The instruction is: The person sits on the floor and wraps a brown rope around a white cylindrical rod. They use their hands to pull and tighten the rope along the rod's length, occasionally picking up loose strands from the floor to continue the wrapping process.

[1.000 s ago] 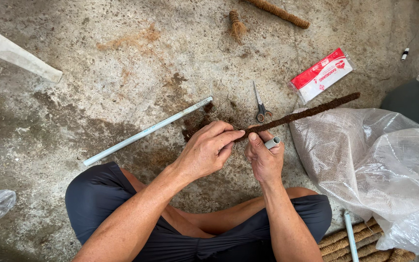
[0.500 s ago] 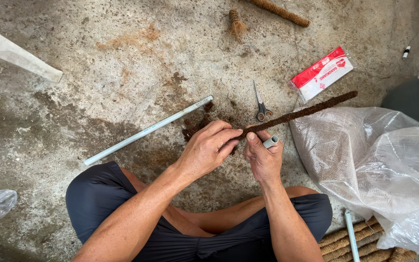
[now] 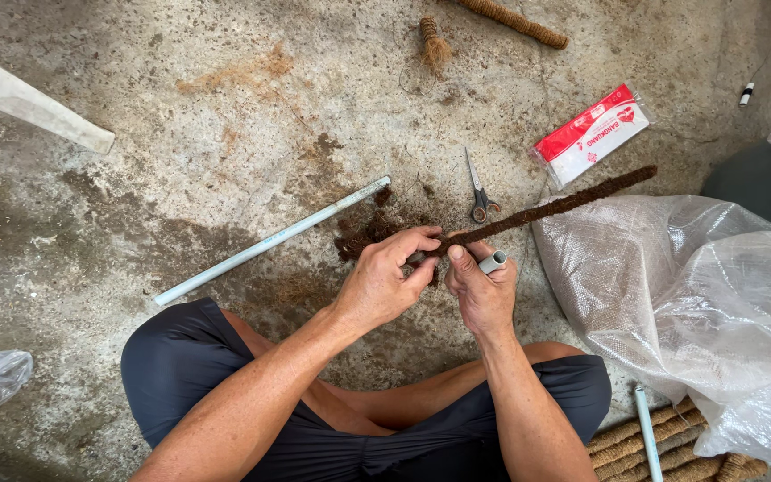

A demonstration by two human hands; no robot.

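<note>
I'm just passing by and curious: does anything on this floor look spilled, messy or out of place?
Yes. Loose brown fibre lies scattered on the concrete floor just beyond the left hand and right hand, which grip a fibre-wrapped rod. The scissors lie open-handled among the crumbs. Nothing looks broken.

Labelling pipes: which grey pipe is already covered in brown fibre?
The pipe in both hands, running up-right towards the red-and-white packet. The long pipe on the concrete, left of the hands, is bare.
</note>
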